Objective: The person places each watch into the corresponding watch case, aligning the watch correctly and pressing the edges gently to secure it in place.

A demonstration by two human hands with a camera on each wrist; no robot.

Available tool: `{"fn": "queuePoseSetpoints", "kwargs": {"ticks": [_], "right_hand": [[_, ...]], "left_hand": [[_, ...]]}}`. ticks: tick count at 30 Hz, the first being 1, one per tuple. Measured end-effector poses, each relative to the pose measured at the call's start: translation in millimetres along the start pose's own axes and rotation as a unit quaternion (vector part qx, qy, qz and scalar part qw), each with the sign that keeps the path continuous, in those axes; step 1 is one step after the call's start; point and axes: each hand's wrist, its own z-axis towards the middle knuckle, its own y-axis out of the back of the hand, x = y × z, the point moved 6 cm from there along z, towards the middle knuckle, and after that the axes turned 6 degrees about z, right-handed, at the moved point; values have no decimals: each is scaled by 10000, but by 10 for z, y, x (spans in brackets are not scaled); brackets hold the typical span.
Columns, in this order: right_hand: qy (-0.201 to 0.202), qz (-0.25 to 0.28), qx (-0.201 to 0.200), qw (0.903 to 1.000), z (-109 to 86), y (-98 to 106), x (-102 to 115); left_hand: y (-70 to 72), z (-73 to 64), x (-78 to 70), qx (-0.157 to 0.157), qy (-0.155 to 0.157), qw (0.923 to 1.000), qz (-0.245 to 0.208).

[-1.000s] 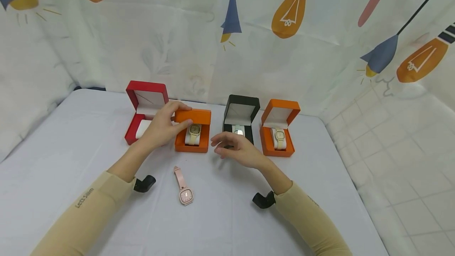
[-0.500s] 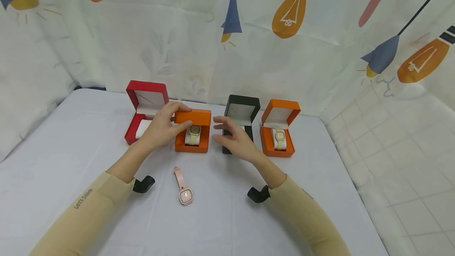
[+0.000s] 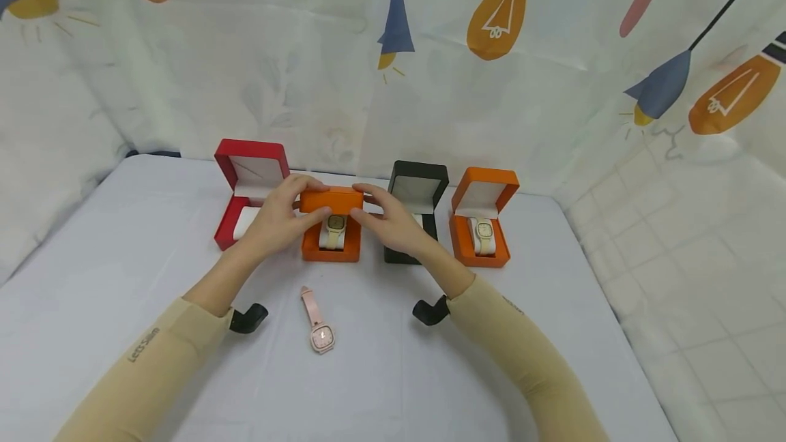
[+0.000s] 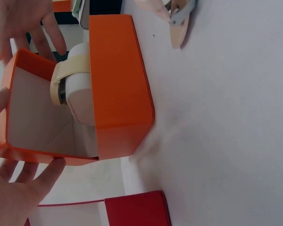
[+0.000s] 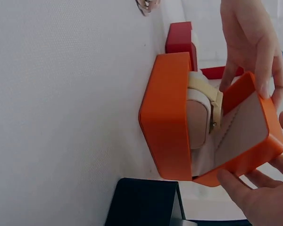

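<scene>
Both hands are at the half-lowered lid (image 3: 331, 200) of an orange watch box (image 3: 312, 249), one at each side. My left hand (image 3: 279, 218) grips the lid's left side, thumb at its front edge and fingers behind. On the right side, my right hand (image 3: 393, 225) holds it the same way. Inside, a cream-strapped watch (image 5: 205, 89) is wrapped round a white cushion (image 4: 80, 96). Nearer the body, a pink watch (image 3: 322, 337) lies face up on the white tablecloth.
An open red box (image 3: 226, 230) with a white cushion stands on the left. Right of the hands are an open black box (image 3: 419, 170), partly covered by the right hand, and another open orange box (image 3: 482, 262) holding a cream watch (image 3: 484, 232). A printed curtain (image 3: 307, 74) hangs behind.
My right hand has moved up and left from in front of the black box and taken hold of the lid's right side. The left hand has kept its grip.
</scene>
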Motion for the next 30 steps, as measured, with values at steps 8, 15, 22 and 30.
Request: {"fn": "queuePoseSetpoints", "kwargs": {"ticks": [8,15,22,30], "right_hand": [[26,-362,-196,9991,89,-49,-4],[28,-189,-294,9994,60,-87,3],[52,1,-395,9992,26,-99,-3],[144,141,-506,9985,-86,-167,-47]], "left_hand": [[26,-3,18,-62,36,9999,125],[34,-7,51,70,177,9990,395],[17,-38,81,177,315,9981,491],[-22,-124,72,185,60,9986,499]]}}
